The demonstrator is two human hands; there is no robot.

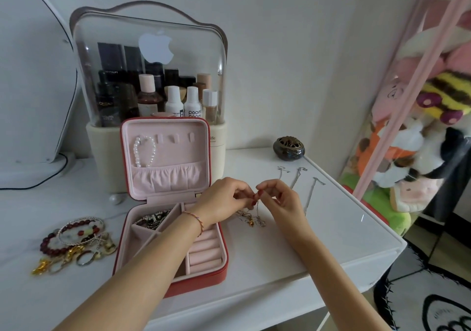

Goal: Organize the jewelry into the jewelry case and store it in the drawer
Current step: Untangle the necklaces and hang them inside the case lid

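A red jewelry case [216, 279] with pink lining lies open on the white table [280, 254]. A pearl bracelet [144, 152] hangs on a hook in its lid, and a tangle of chains [154, 219] fills a rear compartment. Just right of the case, my left hand [224, 198] and my right hand [280, 198] meet fingertip to fingertip and pinch the top of a thin silver necklace [258, 212]. Its lower end, with a small gold charm, trails on the table. Left of the case lies a heap of bead bracelets and rings [74, 241].
Three silver chains [309, 198] lie stretched out on the table's right side. A clear cosmetics organizer [153, 75] stands behind the case, a small dark round burner [288, 148] at the back right. The table edge drops off at right, beside a shelf of plush toys.
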